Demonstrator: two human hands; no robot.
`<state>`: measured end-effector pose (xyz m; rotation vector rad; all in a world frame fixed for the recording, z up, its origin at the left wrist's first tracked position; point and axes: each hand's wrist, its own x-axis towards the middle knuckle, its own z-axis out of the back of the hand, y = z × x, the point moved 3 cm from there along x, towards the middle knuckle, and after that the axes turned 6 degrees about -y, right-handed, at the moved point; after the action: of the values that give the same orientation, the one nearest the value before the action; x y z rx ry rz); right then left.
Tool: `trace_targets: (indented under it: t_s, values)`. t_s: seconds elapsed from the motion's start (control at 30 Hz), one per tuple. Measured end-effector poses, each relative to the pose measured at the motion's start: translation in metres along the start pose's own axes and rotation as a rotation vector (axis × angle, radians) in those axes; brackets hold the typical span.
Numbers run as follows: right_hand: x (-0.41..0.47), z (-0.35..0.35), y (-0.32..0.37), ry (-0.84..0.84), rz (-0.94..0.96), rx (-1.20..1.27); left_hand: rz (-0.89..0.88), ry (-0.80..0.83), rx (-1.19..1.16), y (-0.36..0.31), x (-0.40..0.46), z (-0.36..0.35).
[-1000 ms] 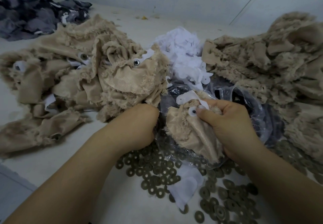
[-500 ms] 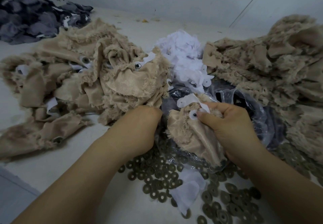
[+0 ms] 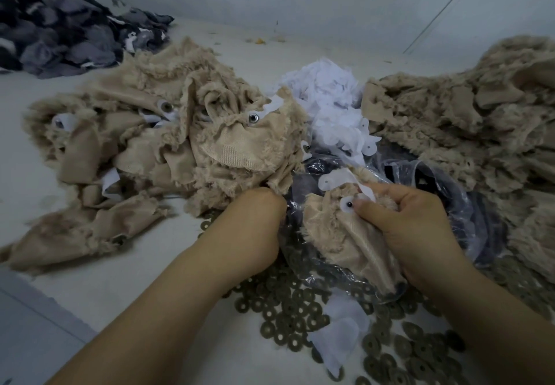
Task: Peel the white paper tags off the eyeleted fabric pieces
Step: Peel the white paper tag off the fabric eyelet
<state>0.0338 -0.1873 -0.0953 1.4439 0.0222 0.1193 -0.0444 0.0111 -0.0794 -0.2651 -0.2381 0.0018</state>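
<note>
Gripping a beige fabric piece [image 3: 342, 234] in the right hand [image 3: 411, 228], thumb against its white tag [image 3: 348, 204]; left hand [image 3: 252, 231] fingers hidden, grip unclear. Next: probably pinching and peeling that tag.

The right hand [image 3: 420, 228] gripped a beige fabric piece [image 3: 339, 234], thumb beside its white paper tag [image 3: 345, 204]; the left hand [image 3: 249, 228] rested alongside.
</note>
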Motion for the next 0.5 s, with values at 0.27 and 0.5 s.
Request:
trace_targets:
  t_s: [0.27,0.5]
  values:
    - [-0.001,-0.001,0.001,0.004,-0.009,0.024,-0.062,-0.028,-0.055,-0.005,-0.002,-0.001]
    - [-0.002,-0.001,0.002,0.012,-0.009,0.029,-0.079,-0.029,-0.046,-0.004,0.005,-0.002]
